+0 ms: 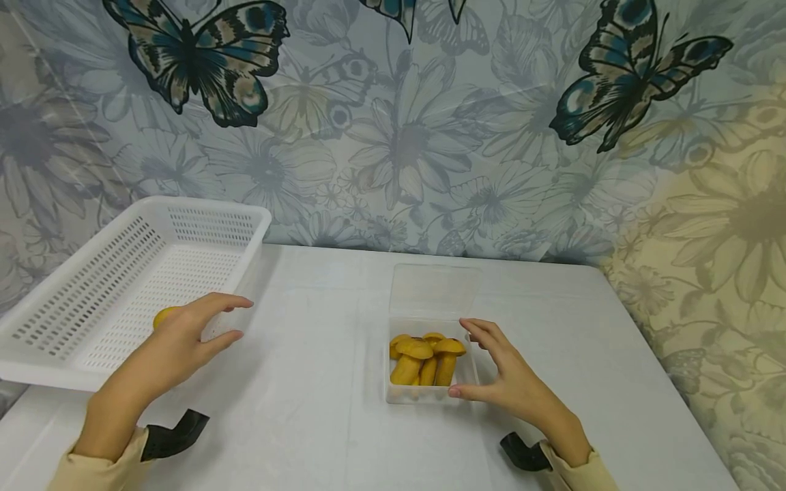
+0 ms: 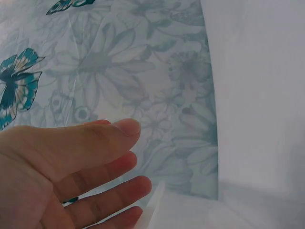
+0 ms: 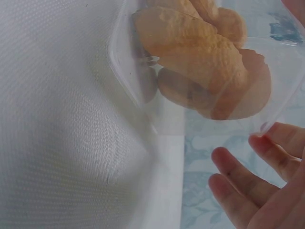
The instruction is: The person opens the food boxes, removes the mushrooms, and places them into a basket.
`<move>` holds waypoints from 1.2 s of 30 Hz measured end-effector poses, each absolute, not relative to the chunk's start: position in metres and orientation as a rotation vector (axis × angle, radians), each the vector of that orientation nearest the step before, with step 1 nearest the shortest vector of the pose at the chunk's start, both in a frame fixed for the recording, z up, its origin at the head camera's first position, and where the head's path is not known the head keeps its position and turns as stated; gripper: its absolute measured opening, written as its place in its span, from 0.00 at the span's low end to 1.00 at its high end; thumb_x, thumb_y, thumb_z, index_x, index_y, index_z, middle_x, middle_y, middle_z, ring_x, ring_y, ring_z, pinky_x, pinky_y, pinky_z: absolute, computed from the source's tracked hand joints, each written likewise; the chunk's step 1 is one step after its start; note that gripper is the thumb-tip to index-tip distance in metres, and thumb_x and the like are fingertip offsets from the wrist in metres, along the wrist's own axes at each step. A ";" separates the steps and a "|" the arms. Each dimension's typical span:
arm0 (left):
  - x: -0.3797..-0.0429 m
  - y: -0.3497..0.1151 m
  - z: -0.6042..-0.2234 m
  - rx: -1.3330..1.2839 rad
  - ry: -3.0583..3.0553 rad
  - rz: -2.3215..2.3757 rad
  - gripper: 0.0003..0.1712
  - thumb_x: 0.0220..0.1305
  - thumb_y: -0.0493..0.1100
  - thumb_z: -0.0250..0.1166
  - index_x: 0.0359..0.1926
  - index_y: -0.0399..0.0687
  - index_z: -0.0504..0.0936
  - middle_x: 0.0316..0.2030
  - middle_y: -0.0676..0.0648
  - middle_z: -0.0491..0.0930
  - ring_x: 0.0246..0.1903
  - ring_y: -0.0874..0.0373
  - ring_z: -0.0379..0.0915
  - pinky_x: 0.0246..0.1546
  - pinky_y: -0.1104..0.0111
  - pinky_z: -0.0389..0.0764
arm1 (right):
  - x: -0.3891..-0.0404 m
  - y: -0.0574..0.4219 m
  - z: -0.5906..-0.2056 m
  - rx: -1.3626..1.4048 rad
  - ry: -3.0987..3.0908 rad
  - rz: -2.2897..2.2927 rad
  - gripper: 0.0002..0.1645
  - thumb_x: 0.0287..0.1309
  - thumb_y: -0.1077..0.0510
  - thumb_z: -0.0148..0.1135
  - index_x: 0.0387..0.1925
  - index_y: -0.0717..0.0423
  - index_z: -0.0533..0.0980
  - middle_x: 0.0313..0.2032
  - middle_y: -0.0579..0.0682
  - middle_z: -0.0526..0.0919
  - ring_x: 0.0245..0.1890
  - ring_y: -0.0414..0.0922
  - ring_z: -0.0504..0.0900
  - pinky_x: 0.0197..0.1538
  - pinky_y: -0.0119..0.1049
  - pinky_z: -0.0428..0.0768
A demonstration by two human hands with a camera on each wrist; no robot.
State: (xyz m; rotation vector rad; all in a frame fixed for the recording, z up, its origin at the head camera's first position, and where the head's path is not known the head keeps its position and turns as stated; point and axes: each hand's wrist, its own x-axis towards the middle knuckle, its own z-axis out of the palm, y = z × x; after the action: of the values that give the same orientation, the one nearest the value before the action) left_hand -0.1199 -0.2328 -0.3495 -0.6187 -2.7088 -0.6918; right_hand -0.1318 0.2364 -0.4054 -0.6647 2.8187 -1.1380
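Observation:
Several yellow-brown mushrooms (image 1: 414,349) lie together in a clear plastic box (image 1: 399,394), whose transparent lid (image 1: 434,290) is folded back. My right hand (image 1: 510,382) holds the box across its right side, thumb at the near corner and fingertips at the far rim. In the right wrist view, mushrooms (image 3: 190,47) show through the clear wall, with fingertips touching its edge. Over the near right side of a white perforated basket (image 1: 245,252) hovers my left hand (image 1: 175,348), fingers spread and holding nothing. Behind it a yellow rounded thing (image 1: 163,316) in the basket is mostly hidden.
A white cloth (image 1: 307,423) covers the table, which meets a wall (image 1: 405,136) with flower and butterfly patterns. The basket stands at the left, apart from the box. Black straps (image 1: 176,434) stick out at both sleeves.

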 end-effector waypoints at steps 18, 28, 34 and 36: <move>-0.125 -0.177 -0.365 -0.788 -2.803 -0.780 0.25 0.59 0.36 0.71 0.58 0.46 0.78 0.54 0.50 0.82 0.55 0.52 0.78 0.54 0.56 0.81 | -0.131 0.237 -0.403 -0.652 2.803 -1.142 0.59 0.44 0.41 0.79 0.74 0.45 0.59 0.69 0.46 0.62 0.62 0.51 0.70 0.61 0.61 0.73; -0.133 -0.155 -0.363 -0.839 -2.786 -0.807 0.25 0.61 0.39 0.71 0.59 0.47 0.78 0.54 0.51 0.81 0.57 0.54 0.77 0.58 0.58 0.79 | -0.131 0.237 -0.403 -0.651 2.798 -1.143 0.59 0.44 0.41 0.79 0.75 0.45 0.58 0.69 0.46 0.62 0.62 0.51 0.70 0.61 0.62 0.73; -0.137 -0.139 -0.359 -0.923 -2.749 -0.859 0.26 0.61 0.39 0.71 0.60 0.47 0.77 0.54 0.52 0.81 0.56 0.56 0.78 0.57 0.61 0.80 | -0.132 0.237 -0.404 -0.664 2.796 -1.147 0.59 0.44 0.42 0.79 0.74 0.47 0.59 0.69 0.47 0.62 0.62 0.51 0.70 0.61 0.62 0.73; -0.139 -0.133 -0.357 -0.956 -2.744 -0.866 0.26 0.61 0.39 0.71 0.60 0.47 0.77 0.55 0.52 0.81 0.56 0.56 0.78 0.57 0.61 0.80 | -0.132 0.237 -0.404 -0.668 2.797 -1.146 0.59 0.44 0.42 0.79 0.74 0.48 0.59 0.69 0.47 0.62 0.62 0.51 0.70 0.61 0.62 0.73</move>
State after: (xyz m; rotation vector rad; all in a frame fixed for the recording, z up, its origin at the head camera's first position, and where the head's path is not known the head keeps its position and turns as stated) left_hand -0.1390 -0.1328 -0.3574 -0.9564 -2.7443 -0.8665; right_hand -0.1316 0.2372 -0.4042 -0.6679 2.7974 -1.1455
